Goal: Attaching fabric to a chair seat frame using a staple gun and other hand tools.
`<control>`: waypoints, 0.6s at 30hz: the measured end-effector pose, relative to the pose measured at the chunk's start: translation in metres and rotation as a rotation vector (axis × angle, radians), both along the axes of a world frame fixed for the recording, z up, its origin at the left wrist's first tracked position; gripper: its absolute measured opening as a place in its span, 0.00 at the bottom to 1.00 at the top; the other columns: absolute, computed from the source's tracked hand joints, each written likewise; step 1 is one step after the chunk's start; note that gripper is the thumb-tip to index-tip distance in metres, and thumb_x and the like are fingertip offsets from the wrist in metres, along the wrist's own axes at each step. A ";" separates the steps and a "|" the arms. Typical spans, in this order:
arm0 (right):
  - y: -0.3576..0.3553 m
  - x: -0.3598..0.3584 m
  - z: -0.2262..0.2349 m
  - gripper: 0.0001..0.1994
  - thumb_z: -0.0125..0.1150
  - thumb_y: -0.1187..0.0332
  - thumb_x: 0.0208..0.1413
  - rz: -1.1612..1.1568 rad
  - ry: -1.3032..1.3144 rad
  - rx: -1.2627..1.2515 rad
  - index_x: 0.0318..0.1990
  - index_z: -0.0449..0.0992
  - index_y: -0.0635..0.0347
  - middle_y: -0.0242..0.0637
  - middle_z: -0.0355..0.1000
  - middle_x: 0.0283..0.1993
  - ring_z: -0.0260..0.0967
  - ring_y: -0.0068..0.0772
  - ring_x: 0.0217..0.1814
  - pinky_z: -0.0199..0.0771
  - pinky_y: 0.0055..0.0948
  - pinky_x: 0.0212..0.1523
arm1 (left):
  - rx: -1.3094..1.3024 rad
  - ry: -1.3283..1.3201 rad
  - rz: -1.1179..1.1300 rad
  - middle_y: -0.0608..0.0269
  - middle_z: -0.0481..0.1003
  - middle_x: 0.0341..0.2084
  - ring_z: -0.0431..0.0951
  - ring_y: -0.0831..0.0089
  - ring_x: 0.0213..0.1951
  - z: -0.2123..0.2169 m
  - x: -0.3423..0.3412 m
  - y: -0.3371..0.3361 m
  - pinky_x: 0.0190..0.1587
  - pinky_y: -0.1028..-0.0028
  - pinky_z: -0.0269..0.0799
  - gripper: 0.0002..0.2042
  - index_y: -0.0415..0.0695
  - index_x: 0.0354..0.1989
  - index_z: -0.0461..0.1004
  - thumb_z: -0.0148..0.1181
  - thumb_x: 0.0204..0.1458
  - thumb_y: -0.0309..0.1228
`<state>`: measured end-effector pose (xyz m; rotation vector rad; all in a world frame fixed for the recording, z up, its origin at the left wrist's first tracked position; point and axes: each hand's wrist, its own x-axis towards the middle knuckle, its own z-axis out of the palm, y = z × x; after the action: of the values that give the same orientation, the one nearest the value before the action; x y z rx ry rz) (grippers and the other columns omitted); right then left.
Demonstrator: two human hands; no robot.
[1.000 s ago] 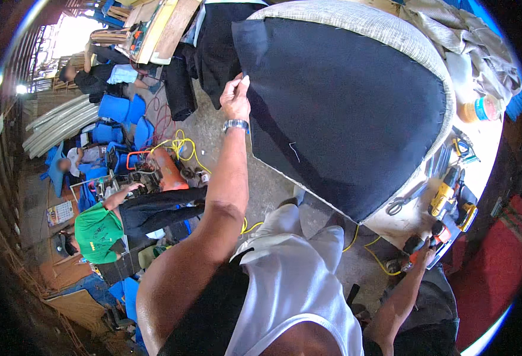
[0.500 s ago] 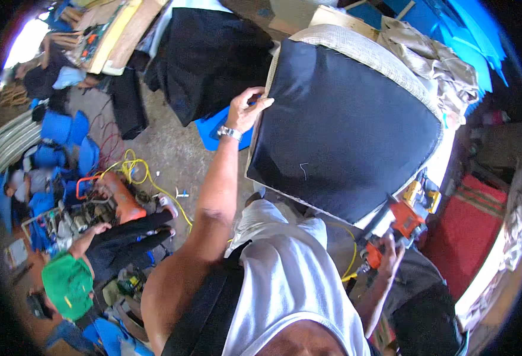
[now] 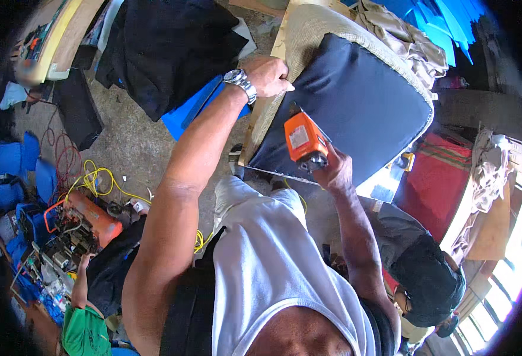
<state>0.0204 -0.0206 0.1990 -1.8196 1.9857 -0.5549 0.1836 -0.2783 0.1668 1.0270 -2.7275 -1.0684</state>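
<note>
Two hands work on one dark-covered cushion panel (image 3: pixel 356 113), which stands tilted on its lower edge in front of the person, its long axis running from the lower left up to the upper right of the head view. The left hand (image 3: pixel 268 76) is closed over the panel's upper left corner, where the navy fabric meets the tan woven edging (image 3: pixel 308 29), fingers curled around the rim and a metal wristwatch (image 3: pixel 240 82) showing on the wrist. The right hand (image 3: pixel 335 169) is wrapped around the grip of an orange power tool (image 3: pixel 304 140), and the tool's nose sits against the panel's lower left edge, so the panel lies just ahead of and above that hand, touching the tool. Of the two, the right hand is nearer to the bottom edge; the left is at the far end of the same side. Compared with the earlier frames, the right arm has come up from low by the floor, where orange tools lay near the panel's lower corner, and now brings the tool to the edge, while the left hand keeps its hold on the corner. Another person in dark clothes (image 3: pixel 421 279) crouches to the right, well apart from the panel.
</note>
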 end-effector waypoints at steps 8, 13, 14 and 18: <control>-0.022 0.011 -0.002 0.31 0.66 0.68 0.40 -0.055 0.030 0.024 0.58 0.71 0.54 0.49 0.78 0.31 0.78 0.53 0.34 0.78 0.45 0.33 | -0.004 -0.030 0.002 0.47 0.76 0.18 0.78 0.53 0.25 0.007 -0.003 -0.007 0.31 0.57 0.70 0.17 0.41 0.22 0.80 0.70 0.44 0.45; -0.023 0.012 -0.006 0.30 0.67 0.65 0.43 -0.039 0.023 0.010 0.58 0.71 0.54 0.50 0.78 0.32 0.78 0.53 0.34 0.78 0.45 0.33 | 0.004 0.054 -0.005 0.48 0.75 0.17 0.77 0.55 0.22 -0.006 -0.005 -0.010 0.29 0.58 0.69 0.19 0.40 0.19 0.79 0.72 0.41 0.46; -0.023 0.014 -0.005 0.30 0.67 0.63 0.44 -0.027 0.013 0.001 0.59 0.71 0.54 0.50 0.78 0.32 0.78 0.53 0.34 0.78 0.45 0.33 | 0.036 0.038 -0.019 0.48 0.76 0.18 0.78 0.55 0.23 -0.009 -0.007 -0.012 0.30 0.58 0.70 0.19 0.40 0.20 0.80 0.72 0.40 0.46; -0.022 0.024 -0.006 0.25 0.66 0.62 0.45 -0.107 0.148 0.065 0.54 0.72 0.54 0.50 0.77 0.31 0.78 0.54 0.33 0.78 0.48 0.33 | -0.007 0.054 -0.040 0.47 0.77 0.19 0.78 0.57 0.24 -0.023 -0.018 -0.018 0.32 0.60 0.72 0.20 0.39 0.23 0.81 0.71 0.41 0.47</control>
<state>0.0440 -0.0430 0.1927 -1.7700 2.1820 -0.3921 0.1659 -0.2960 0.1438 0.9321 -2.7178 -1.0749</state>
